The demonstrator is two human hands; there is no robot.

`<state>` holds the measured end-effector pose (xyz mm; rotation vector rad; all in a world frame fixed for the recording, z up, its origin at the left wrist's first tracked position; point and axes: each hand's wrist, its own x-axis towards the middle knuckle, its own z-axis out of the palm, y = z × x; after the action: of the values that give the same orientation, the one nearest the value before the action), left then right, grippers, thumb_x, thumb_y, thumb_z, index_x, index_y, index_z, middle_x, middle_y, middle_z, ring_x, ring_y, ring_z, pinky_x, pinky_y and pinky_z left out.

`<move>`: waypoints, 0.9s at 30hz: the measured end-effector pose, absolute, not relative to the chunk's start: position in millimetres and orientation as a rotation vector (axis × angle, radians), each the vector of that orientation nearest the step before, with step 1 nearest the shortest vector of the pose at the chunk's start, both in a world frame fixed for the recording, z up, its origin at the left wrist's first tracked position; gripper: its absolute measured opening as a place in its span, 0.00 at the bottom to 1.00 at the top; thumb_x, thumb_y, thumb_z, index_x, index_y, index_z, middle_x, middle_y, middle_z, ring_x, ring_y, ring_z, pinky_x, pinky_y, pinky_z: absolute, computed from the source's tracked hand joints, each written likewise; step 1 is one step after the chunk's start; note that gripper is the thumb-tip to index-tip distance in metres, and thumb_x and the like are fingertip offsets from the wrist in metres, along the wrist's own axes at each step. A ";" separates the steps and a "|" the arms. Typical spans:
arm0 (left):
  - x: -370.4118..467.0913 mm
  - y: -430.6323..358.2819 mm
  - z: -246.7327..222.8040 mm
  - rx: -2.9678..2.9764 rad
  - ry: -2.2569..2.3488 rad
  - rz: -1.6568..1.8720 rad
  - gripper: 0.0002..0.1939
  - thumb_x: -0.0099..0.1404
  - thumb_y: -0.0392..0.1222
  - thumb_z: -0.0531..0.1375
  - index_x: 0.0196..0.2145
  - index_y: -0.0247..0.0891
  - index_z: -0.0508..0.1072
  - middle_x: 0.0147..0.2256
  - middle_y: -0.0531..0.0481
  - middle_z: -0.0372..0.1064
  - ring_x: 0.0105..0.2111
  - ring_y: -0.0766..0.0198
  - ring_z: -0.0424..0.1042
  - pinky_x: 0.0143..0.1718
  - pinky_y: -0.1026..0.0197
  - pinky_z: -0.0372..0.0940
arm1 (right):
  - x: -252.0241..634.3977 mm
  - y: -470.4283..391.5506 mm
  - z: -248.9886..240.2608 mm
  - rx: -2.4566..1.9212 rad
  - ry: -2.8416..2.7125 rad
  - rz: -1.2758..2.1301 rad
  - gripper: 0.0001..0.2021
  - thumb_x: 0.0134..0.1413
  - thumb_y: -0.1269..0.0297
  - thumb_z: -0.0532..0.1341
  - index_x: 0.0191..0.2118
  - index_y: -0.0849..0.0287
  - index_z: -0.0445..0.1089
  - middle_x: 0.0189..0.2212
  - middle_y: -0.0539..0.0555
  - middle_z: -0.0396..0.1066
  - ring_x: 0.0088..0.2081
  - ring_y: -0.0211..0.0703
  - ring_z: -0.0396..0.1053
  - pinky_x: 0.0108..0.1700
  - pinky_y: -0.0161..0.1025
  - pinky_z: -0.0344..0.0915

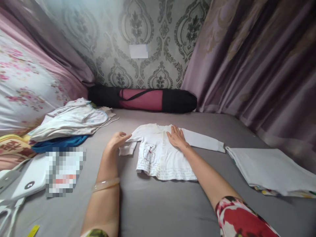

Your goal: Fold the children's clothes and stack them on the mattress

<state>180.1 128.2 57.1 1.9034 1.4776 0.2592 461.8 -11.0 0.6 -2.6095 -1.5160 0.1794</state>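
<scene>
A small white long-sleeved top [150, 161] with a bear drawing lies front up on the grey bed sheet. My right hand [176, 135] rests flat on its upper chest near the neckline, fingers spread and holding nothing. At the sleeve on the left side is my left hand [118, 139], its fingers pointing right over the cloth; whether they pinch the fabric cannot be made out. That sleeve bends down, with its cuff below my left hand. The other sleeve stretches out to the right.
Folded white cloth [274, 164] lies at the right. Piled clothes [74, 118], a blue cloth [59, 143] and a white device [32, 177] with cables are at the left. A black and maroon roll bag [143, 100] lies along the wall, between curtains.
</scene>
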 end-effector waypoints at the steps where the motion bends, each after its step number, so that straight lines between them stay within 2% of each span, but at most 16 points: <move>1: 176.6 129.3 58.2 1.912 1.469 0.240 0.22 0.56 0.55 0.61 0.38 0.32 0.74 0.33 0.44 0.75 0.34 0.57 0.75 0.27 0.66 0.63 | 463.1 -10.1 1.5 -2.620 -1.515 0.203 0.33 0.67 0.51 0.37 0.69 0.71 0.42 0.70 0.63 0.37 0.70 0.49 0.35 0.67 0.49 0.34; 4: 166.8 132.3 61.5 1.914 1.432 0.127 0.21 0.50 0.57 0.65 0.33 0.35 0.74 0.26 0.49 0.73 0.29 0.58 0.73 0.24 0.65 0.61 | 462.5 -4.4 9.5 -2.667 -1.497 0.236 0.31 0.66 0.53 0.42 0.68 0.68 0.46 0.69 0.65 0.41 0.69 0.51 0.39 0.66 0.51 0.39; 6: 162.4 133.5 63.3 1.913 1.412 0.041 0.20 0.47 0.56 0.66 0.30 0.36 0.74 0.23 0.51 0.71 0.26 0.59 0.72 0.23 0.65 0.60 | 456.2 3.3 17.3 -2.637 -1.526 0.122 0.27 0.66 0.58 0.45 0.65 0.67 0.53 0.67 0.66 0.49 0.67 0.52 0.46 0.65 0.51 0.42; 9: 161.4 133.6 64.0 1.933 1.435 -0.019 0.18 0.46 0.52 0.67 0.30 0.36 0.73 0.21 0.52 0.70 0.26 0.60 0.71 0.23 0.66 0.59 | 436.4 23.8 26.0 -2.473 -1.616 -0.037 0.21 0.64 0.67 0.46 0.59 0.63 0.63 0.60 0.63 0.61 0.61 0.51 0.57 0.61 0.47 0.50; 12: 165.1 132.5 60.7 1.937 1.479 -0.058 0.16 0.46 0.49 0.67 0.30 0.37 0.72 0.22 0.52 0.70 0.27 0.60 0.72 0.23 0.66 0.59 | 410.7 52.2 26.8 -2.349 -1.677 0.055 0.20 0.64 0.70 0.45 0.55 0.60 0.67 0.57 0.60 0.66 0.57 0.49 0.62 0.57 0.42 0.55; 17: 169.6 132.5 52.9 1.901 1.449 -0.139 0.12 0.49 0.46 0.65 0.30 0.38 0.71 0.23 0.52 0.71 0.27 0.60 0.72 0.25 0.65 0.61 | 379.1 87.0 14.7 -2.234 -1.736 0.185 0.20 0.65 0.70 0.45 0.58 0.63 0.64 0.58 0.59 0.65 0.58 0.43 0.61 0.58 0.35 0.54; 21: 167.9 134.5 55.4 1.990 1.470 -0.070 0.07 0.52 0.39 0.62 0.31 0.38 0.71 0.27 0.50 0.71 0.30 0.59 0.72 0.28 0.64 0.61 | 369.6 88.0 0.7 -2.200 -1.724 0.146 0.21 0.66 0.67 0.45 0.59 0.67 0.61 0.59 0.61 0.63 0.60 0.43 0.58 0.61 0.36 0.51; 23: 167.3 135.0 59.2 2.118 1.534 0.102 0.06 0.55 0.36 0.59 0.33 0.39 0.71 0.31 0.48 0.72 0.35 0.57 0.71 0.32 0.62 0.62 | 367.5 84.7 -4.7 -2.182 -1.707 0.117 0.21 0.66 0.65 0.45 0.59 0.67 0.61 0.59 0.61 0.62 0.61 0.45 0.57 0.62 0.38 0.49; 27: 171.2 132.8 63.6 2.316 1.853 0.684 0.13 0.59 0.31 0.53 0.39 0.40 0.72 0.44 0.42 0.69 0.48 0.51 0.66 0.45 0.55 0.61 | 363.5 80.5 -9.4 -2.173 -1.644 0.132 0.25 0.68 0.61 0.41 0.63 0.69 0.57 0.64 0.63 0.55 0.65 0.48 0.50 0.65 0.42 0.44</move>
<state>171.2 132.8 63.6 2.3157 1.8533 0.6836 363.5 80.5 -9.4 -2.1728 -1.6445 0.1316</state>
